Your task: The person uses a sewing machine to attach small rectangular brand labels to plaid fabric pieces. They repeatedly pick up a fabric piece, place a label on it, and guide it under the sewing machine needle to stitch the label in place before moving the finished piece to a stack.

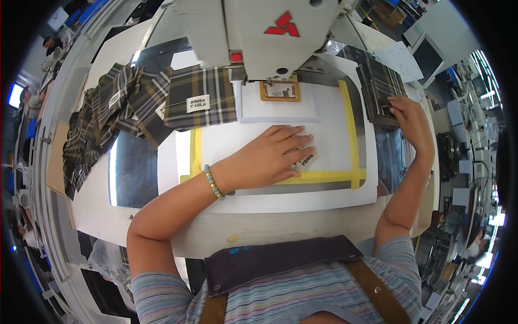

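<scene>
My left hand (278,155) lies on a white sheet with its fingers stretched out. A small pale label (306,161) shows beside and partly under those fingers. To the right, my right hand (413,120) has its fingers bent at the near edge of a stack of brown plaid fabric pieces (379,89), pinching the edge of a piece. Ahead of my left hand, a small orange frame (279,99) sits on a white template under the head of a sewing machine (253,32). One plaid piece with a pale label (198,103) lies left of the template.
Several more plaid pieces (102,116) lie heaped at the left of the table. Yellow tape (353,140) borders the white sheet. The machine head overhangs the middle. Paper (399,59) rests behind the stack, near a dark monitor (428,58).
</scene>
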The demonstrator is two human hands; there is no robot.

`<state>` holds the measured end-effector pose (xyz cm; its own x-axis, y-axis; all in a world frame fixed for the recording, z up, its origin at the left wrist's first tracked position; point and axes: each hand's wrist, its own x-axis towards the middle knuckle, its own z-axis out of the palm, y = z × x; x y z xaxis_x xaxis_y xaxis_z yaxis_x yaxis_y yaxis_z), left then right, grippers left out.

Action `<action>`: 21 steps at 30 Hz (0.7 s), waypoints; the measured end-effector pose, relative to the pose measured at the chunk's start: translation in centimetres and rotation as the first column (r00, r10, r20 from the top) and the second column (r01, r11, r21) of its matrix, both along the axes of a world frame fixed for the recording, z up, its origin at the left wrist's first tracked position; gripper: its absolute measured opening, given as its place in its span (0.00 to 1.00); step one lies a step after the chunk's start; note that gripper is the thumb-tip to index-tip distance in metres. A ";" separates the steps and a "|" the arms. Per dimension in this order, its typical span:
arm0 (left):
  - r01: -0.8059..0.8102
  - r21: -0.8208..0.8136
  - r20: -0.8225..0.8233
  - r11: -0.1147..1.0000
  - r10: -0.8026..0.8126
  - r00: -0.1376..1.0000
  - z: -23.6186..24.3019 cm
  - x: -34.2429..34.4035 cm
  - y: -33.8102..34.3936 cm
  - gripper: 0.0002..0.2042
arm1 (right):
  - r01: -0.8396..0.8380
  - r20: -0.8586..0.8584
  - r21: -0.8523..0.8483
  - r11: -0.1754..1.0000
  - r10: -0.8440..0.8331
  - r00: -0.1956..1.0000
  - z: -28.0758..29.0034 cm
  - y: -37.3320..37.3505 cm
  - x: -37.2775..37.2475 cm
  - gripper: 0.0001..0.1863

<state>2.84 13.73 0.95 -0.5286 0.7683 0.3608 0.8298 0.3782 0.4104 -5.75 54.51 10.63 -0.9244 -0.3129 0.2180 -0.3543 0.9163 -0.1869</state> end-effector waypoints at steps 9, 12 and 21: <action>-0.063 0.068 -0.089 0.996 0.069 0.994 1.9 -0.6 0.0 0.25 | 0.082 0.085 -0.181 0.980 -0.068 0.994 0.9 1.9 -1.0 0.15; -0.069 0.071 -0.083 0.995 0.075 0.994 2.1 -0.7 0.3 0.25 | 0.066 0.132 -0.290 0.955 -0.028 0.991 0.0 3.7 -1.1 0.14; -0.065 0.084 -0.057 0.994 0.070 0.996 1.9 -0.4 -0.3 0.21 | 0.182 0.255 -0.248 0.951 -0.117 0.960 0.8 2.2 -1.1 0.10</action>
<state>2.44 13.47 2.87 -0.5541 0.6982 0.4533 0.8273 0.4016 0.3928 -6.84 56.76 11.38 -0.9908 -0.1271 0.0455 -0.1330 0.8601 -0.4924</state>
